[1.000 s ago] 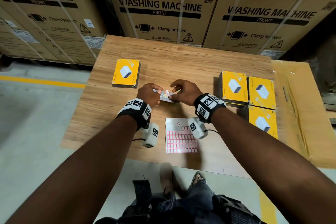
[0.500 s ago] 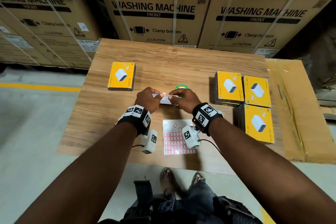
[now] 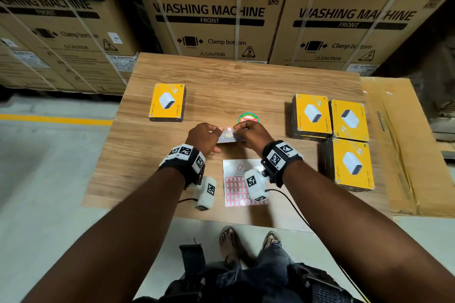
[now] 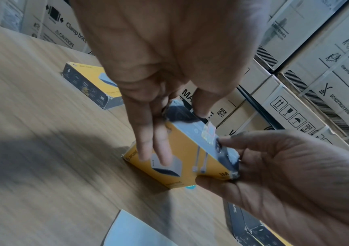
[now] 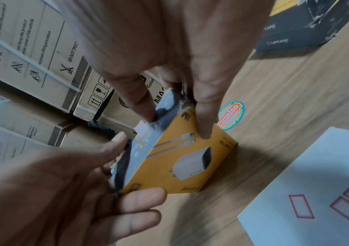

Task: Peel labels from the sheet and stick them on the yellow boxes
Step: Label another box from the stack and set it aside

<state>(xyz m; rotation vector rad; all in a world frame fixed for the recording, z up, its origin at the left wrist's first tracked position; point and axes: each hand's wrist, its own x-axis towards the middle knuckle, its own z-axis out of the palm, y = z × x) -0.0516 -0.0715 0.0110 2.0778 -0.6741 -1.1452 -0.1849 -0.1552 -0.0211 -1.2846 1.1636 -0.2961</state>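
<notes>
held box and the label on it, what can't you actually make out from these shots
- Held box, head view: mostly covered by the left hand and right hand.
- Label on its grey side: blurred in both wrist views, print unreadable.
- Label sheet: partly hidden by the right wrist camera.
- Stacked yellow boxes: count per stack unclear.

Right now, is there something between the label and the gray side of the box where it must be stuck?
Nothing visible. The red-bordered label already lies on the gray side of the yellow box. The left hand and right hand hold the box on edge from both ends, and no fingers cover the label.
</notes>
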